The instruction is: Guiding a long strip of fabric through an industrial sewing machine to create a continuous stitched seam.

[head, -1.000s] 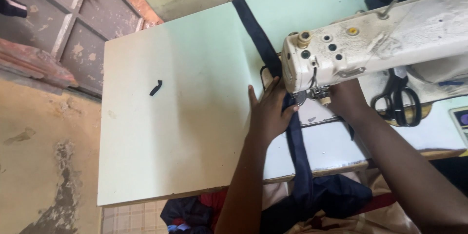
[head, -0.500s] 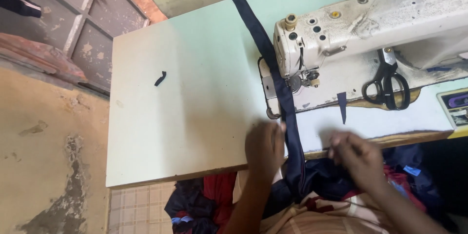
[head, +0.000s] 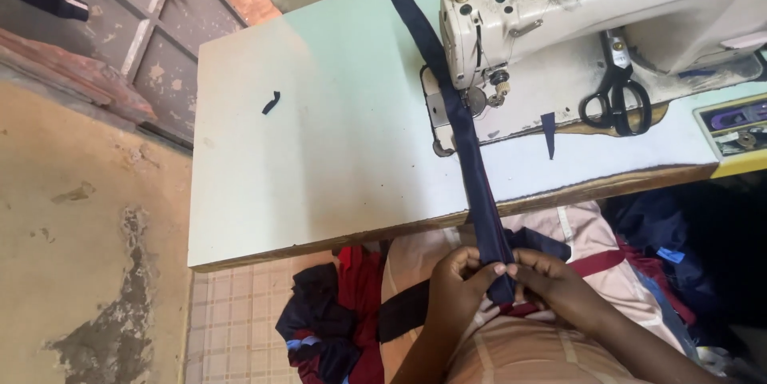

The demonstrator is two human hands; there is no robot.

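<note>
A long navy fabric strip [head: 463,124] runs from the table's far edge, under the head of a cream sewing machine [head: 591,12], and down over the table's front edge to my lap. My left hand [head: 457,280] and my right hand [head: 551,282] meet below the table edge. Both pinch the strip's lower end between thumb and fingers, the two hands touching each other.
The pale green table [head: 319,136] holds a small dark fabric scrap [head: 271,102] at the left, another short navy scrap [head: 548,133], and black scissors [head: 617,96] on the machine bed. Red and navy cloth [head: 335,312] is piled below the table. A worn concrete floor [head: 88,256] lies at the left.
Both hands have drawn back from the machine's needle area, across the table's front edge, down to my lap, following the strip. The view has shifted so the machine sits higher and more central.
</note>
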